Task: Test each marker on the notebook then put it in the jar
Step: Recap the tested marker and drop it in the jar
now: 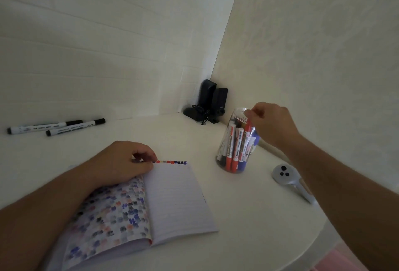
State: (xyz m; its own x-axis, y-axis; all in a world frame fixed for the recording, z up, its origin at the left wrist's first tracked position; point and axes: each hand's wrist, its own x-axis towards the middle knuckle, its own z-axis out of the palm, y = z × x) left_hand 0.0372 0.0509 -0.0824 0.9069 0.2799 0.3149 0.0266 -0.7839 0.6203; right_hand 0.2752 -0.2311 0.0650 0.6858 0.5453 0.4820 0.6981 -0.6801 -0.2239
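Note:
An open lined notebook (177, 197) lies on the white table, its left page full of ink test marks and a row of coloured marks along the top of the right page. My left hand (121, 162) rests on the notebook's top left with fingers curled, holding the page down. A clear plastic jar (234, 143) stands to the right with several red, blue and black markers inside. My right hand (272, 123) is at the jar's mouth and pinches the top of a red marker (248, 129) standing in the jar. Two black-capped white markers (56, 127) lie at the far left.
Two dark speakers (212, 100) with a cable stand in the wall corner behind the jar. A grey controller (287, 175) lies right of the jar under my right forearm. The round table's edge (319, 234) curves at the lower right.

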